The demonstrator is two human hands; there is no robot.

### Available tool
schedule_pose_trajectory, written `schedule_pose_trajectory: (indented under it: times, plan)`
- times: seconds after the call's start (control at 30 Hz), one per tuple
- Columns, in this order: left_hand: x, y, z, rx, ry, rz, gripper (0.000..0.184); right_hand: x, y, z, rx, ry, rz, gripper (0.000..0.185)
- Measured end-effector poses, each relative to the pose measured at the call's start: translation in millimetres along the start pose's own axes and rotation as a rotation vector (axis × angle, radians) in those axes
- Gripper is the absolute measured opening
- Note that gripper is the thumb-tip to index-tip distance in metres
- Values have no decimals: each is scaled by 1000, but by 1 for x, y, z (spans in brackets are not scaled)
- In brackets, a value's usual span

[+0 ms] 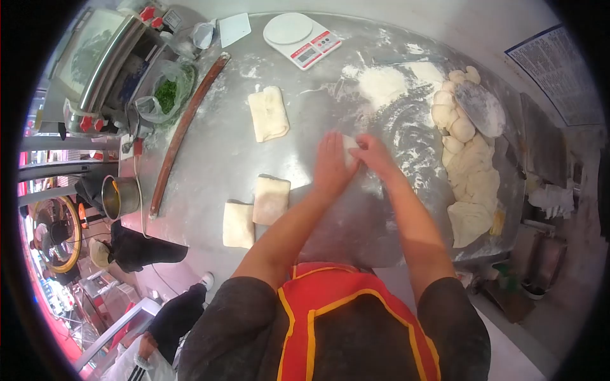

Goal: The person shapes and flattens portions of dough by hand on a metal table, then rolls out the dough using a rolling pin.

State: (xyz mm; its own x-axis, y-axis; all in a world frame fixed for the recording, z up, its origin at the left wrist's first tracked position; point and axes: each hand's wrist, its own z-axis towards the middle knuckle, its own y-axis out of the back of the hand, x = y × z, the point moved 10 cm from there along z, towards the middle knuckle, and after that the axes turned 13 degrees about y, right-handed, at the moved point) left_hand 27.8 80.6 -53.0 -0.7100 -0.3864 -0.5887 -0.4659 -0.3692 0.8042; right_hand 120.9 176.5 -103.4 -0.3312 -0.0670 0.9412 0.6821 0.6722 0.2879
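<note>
Both hands (333,162) on dough (349,145), well inside tabletop (203,184) edges, scale (302,39) apart

The left hand (332,162) and right hand (375,155) cover most of the dough piece (349,145) between them; only a pale strip is exposed, and its full outline cannot be determined. Whether the right fingertips grip it or merely press on it is not discernible. The display (306,56) of the scale (288,28) is too small to read. Text on the poster (562,76) is illegible. The grey cover (481,109) conceals part of the dough pile (469,171). The bottom edge cuts off the apron (294,343) and the bystander (181,317). Background details at far left are blurred.
</note>
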Motion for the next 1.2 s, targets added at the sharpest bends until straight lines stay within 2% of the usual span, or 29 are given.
schedule_pose_trajectory:
  times: [0.07, 0.17, 0.27, 0.37, 0.47, 0.57, 0.67, 0.77, 0.87, 0.97, 1.07, 1.17, 1.2]
  plan:
    - [2, -3, -1, 8, -37, -2, 77, -5, -7, 1, 29, -12, -70, 31]
    - [2, -3, -4, 38, -67, 9, 81, 1, -12, -1, 166, -94, -4, 37]
    - [9, 11, -3, 24, 12, -34, 85, 28, 10, 6, -30, 62, -296, 44]
    - [21, 9, -24, -40, 57, -130, 88, 58, -16, 14, -7, 392, -460, 54]
    - [22, 4, -35, -82, 84, -158, 91, 46, -41, 18, 154, 175, -467, 56]
    - [19, 7, -37, -73, 80, -174, 94, 27, -40, 24, 210, 94, -461, 52]
    - [18, 10, -33, -46, 75, -208, 96, 33, -38, 30, 319, 67, -404, 43]
    - [19, 10, -36, -32, 85, -262, 93, 64, -46, 32, 329, 274, -463, 40]
    - [17, 10, -33, 0, 90, -262, 91, 43, -54, 40, 408, 136, -471, 41]
    - [13, 16, -32, 17, 57, -236, 84, 57, -34, 27, 251, 151, -327, 35]
    - [-11, 23, -15, 69, -58, -123, 70, 29, 23, 18, 32, 109, -123, 32]
    - [-24, 6, -13, 83, -170, 40, 59, 30, 25, -1, 72, 4, -193, 34]
    - [-28, -1, -12, 72, -205, 94, 56, 3, 14, -1, 10, 12, 22, 42]
